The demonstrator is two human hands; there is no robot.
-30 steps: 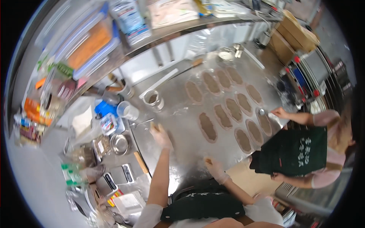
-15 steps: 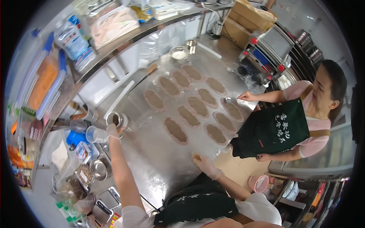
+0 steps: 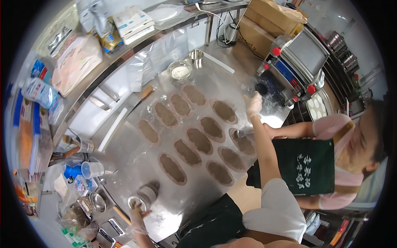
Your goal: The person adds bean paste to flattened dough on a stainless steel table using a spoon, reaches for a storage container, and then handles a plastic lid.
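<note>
My gloved left hand (image 3: 138, 213) is closed at the rim of a metal cup (image 3: 148, 194), which stands near the table's front edge. My right arm stretches far across the table. At its end, the gloved right hand (image 3: 254, 104) is just below a small black round thing (image 3: 261, 89); its fingers are too unclear to show whether they hold anything. Several flat pale ovals (image 3: 173, 169) topped with brown paste lie in rows between my hands. A co-worker's hand (image 3: 269, 131), partly hidden behind my forearm, holds a spoon (image 3: 240, 133) over an oval on the right.
A metal-framed machine with red knobs (image 3: 304, 62) stands at the far right. Behind the ovals are a bowl of white powder (image 3: 180, 72), a metal cup (image 3: 196, 58) and a wooden-handled knife (image 3: 142, 95). Plastic cups (image 3: 92, 169) crowd the left. A co-worker in a dark apron (image 3: 302, 165) stands at right.
My left hand has brought the metal cup toward me and to the right. My right hand has gone from the near edge to the far right. The view has shifted.
</note>
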